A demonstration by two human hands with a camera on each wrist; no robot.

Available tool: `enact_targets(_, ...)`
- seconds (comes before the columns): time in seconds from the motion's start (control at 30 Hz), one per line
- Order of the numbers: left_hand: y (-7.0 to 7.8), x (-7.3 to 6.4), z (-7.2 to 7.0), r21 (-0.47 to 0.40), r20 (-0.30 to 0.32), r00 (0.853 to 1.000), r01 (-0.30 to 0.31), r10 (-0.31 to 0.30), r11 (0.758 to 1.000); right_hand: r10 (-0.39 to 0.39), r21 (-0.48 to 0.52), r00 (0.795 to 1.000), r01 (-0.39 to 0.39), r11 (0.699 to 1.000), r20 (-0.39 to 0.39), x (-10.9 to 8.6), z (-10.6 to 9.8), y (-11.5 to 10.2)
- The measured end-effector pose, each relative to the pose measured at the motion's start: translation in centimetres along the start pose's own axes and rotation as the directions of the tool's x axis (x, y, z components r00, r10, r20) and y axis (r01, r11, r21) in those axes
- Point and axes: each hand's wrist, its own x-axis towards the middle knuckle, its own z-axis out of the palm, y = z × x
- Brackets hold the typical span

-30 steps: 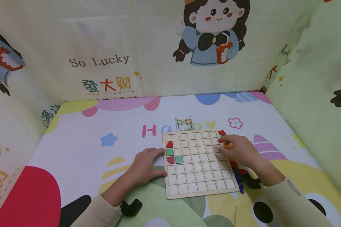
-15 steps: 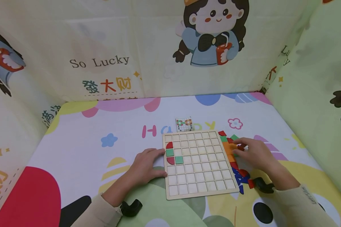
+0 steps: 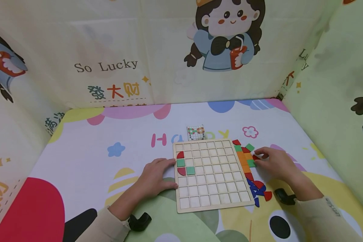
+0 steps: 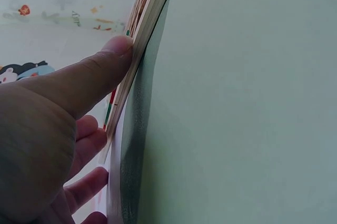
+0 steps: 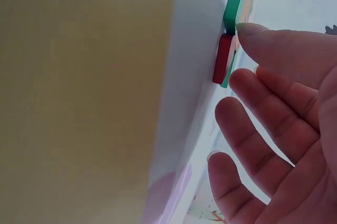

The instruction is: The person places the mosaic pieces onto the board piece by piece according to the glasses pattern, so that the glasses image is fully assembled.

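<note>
Because the red tile [image 3: 255, 157] sits close among loose tiles [image 3: 242, 157], right of the frame's centre, a thin edge pinch seems best; the right hand [image 3: 273, 163] has bent fingers there, grip unclear. Left hand [image 3: 153, 176], fingers spread, touches the grid board [image 3: 210, 177], and should brace it.

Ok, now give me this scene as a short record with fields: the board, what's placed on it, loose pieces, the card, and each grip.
Board: pale, divided into square cells
Placed: two red pieces and two green squares, toward its left side
Loose pieces: red, green, orange and blue, by its right edge
Card: small, printed, just beyond its far edge
Left grip: touching its left edge
Right grip: at the loose pieces; whether it pinches one is unclear
</note>
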Motion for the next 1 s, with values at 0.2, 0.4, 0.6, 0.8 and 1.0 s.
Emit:
enact_targets(0.2, -0.1, 0.0, 0.1, 0.0, 0.001, 1.0, 0.0, 0.0, 1.0, 0.012, -0.003, 1.0, -0.012, 1.0, 0.017, 0.3, 0.1, 0.4)
enact_targets(0.4, -0.2, 0.0, 0.1, 0.002, 0.003, 1.0, -0.002, 0.002, 1.0, -0.002, -0.021, 1.0, 0.002, 1.0, 0.021, 0.5, 0.1, 0.4)
enact_targets(0.6, -0.1, 0.0, 0.1, 0.001, 0.007, 1.0, 0.004, -0.004, 1.0, -0.024, -0.021, 1.0, 0.025, 0.999, 0.017, 0.8, 0.1, 0.4)
enact_targets(0.8, -0.1, 0.0, 0.0, 0.004, 0.009, 1.0, 0.003, -0.003, 1.0, -0.003, -0.007, 1.0, 0.003, 1.0, 0.017, 1.1, 0.1, 0.3)
enact_targets(1.0, -0.2, 0.0, 0.0, -0.001, 0.008, 1.0, 0.0, 0.0, 1.0, 0.046, -0.033, 0.999, -0.045, 0.998, 0.008, 1.3, 0.0, 0.3)
